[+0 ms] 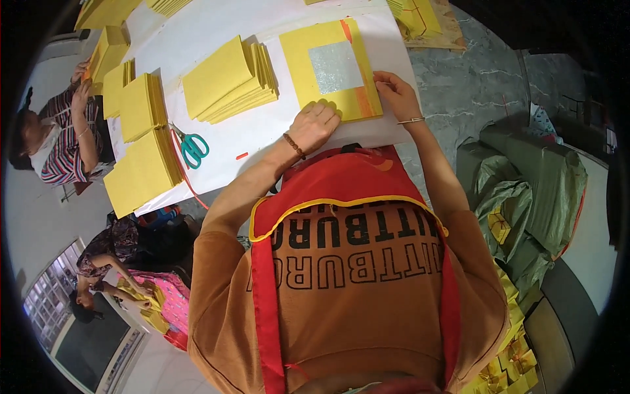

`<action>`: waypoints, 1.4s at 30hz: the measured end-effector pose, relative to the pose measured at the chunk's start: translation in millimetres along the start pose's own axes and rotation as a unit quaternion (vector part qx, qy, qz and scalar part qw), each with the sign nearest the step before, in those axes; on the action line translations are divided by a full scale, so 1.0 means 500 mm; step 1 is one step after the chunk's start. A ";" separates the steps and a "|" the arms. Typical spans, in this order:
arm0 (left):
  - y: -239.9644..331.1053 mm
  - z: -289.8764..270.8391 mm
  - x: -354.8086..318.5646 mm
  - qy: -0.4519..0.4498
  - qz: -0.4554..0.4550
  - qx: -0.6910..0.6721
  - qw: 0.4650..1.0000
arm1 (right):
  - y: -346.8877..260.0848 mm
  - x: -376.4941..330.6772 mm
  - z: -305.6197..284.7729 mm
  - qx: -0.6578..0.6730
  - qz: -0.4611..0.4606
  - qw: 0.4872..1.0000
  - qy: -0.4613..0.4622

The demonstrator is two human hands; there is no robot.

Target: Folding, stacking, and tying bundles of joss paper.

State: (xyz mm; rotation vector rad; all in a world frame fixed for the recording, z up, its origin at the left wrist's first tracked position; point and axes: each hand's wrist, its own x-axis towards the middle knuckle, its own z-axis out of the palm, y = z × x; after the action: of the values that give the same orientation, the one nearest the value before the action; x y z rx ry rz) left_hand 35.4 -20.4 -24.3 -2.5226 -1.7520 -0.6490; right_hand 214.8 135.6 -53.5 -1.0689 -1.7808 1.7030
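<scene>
A flat stack of yellow paper [298, 49] lies on the table in front of me, with a silver square [333, 67] at its middle and an orange band [365, 102] along its right side. My left hand [316, 126] is closed at the stack's near edge, its bent fingers resting on the yellow paper. At the right edge my right hand [398, 95] curls its fingers against the side of the same stack. Just left of it stands a fanned bundle of folded yellow paper [220, 79].
Green-handled scissors [193, 151] and a red strip [187, 172] lie on the white table [262, 138], near more yellow bundles [141, 167]. Two people work at the left, one holding a yellow bundle [108, 56]. Green plastic-wrapped packs [525, 171] stand on the floor at right.
</scene>
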 end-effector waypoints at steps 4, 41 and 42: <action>0.000 -0.001 -0.002 0.019 0.000 0.019 1.000 | -0.003 -0.004 0.001 0.003 0.002 1.000 0.000; -0.058 -0.013 0.013 -0.059 -0.203 -0.333 0.919 | 0.003 -0.018 0.000 0.064 -0.007 0.997 -0.042; -0.061 -0.013 0.014 -0.072 -0.216 -0.344 0.911 | 0.006 -0.018 0.000 0.064 -0.007 0.997 -0.041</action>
State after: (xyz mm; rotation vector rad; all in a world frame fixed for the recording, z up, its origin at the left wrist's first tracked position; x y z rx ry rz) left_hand 7.9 -4.2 -22.7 -2.6052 -2.5407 -1.3432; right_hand 220.7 128.6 -54.7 -0.9416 -1.6978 1.8502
